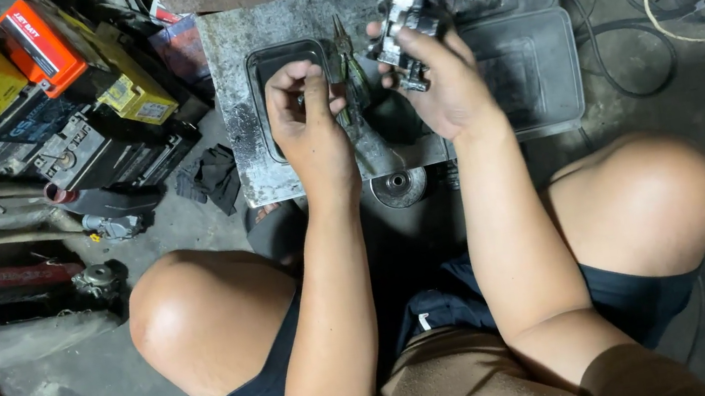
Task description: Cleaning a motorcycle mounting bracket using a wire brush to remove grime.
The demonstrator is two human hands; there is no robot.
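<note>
On a grimy workshop floor, over a worn metal surface [271, 159], our right hand [438, 85] clasps a small metal mechanical part [407, 20]: probably rigid, weighty, greasy, best held by its body. Our left hand [308, 115] pinches something tiny over a black tray [263, 99].

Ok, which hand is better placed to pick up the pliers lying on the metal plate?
The left hand. Its fingers sit right beside the pliers and pinch at most something small, while the right hand is full, gripping a metal engine part.
</note>
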